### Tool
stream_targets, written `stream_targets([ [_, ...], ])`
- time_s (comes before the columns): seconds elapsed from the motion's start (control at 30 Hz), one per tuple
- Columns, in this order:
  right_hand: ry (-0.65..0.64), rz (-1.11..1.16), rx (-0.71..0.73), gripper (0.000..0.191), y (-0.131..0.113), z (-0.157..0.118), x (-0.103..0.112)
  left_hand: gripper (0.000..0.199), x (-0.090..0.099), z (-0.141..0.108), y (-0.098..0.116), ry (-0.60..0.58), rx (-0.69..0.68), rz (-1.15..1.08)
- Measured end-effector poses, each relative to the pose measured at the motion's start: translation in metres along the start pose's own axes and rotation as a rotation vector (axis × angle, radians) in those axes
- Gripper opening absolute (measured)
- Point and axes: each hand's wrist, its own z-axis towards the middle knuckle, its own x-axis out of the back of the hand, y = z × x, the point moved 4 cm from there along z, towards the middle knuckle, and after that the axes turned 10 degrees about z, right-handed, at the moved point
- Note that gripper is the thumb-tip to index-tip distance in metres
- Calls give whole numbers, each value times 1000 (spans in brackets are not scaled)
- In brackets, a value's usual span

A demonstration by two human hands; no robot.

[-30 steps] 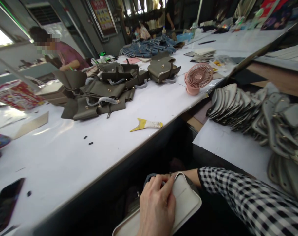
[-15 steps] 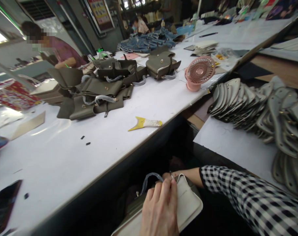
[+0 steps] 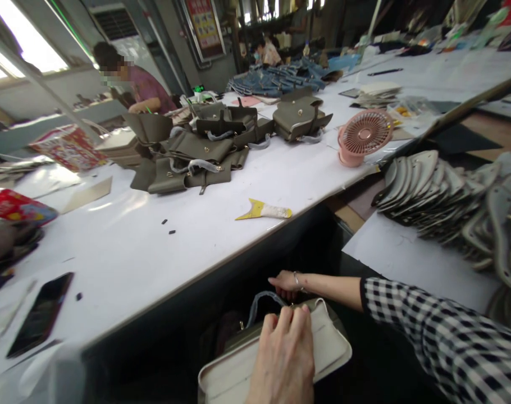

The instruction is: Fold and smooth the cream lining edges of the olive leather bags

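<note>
Low in front of me, below the table edge, is an olive handbag [image 3: 331, 350] with its pale, cream-edged side turned up. My left hand [image 3: 284, 356] lies over that side, its bent fingers gripping the far edge. A plastic-wrapped handle [image 3: 254, 306] loops up from the bag's far side. My right hand [image 3: 284, 282], with a bracelet and a checked sleeve, is just beyond the bag by the handle. Its fingers are curled in; shadow hides whatever may be in them. A yellow forked tool [image 3: 261, 210] with a white-wrapped grip lies on the table.
The white table [image 3: 175, 264] carries several olive bags [image 3: 196, 151], a pink fan [image 3: 365, 134] and a phone [image 3: 40, 314]. At right stand stacked grey curved pieces [image 3: 419, 196] on a lower surface. A co-worker [image 3: 146, 90] is at the far left.
My right hand has come away from the bag's far edge, a little up and left. My left hand stays on the bag. The view has swung left, so the table things appear further right.
</note>
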Motion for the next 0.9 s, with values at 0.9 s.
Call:
stream_targets([
  [0.9,-50,-785,293,74,-52,-82,-46,60,-107,-127,-111,-311,1078,-1579],
])
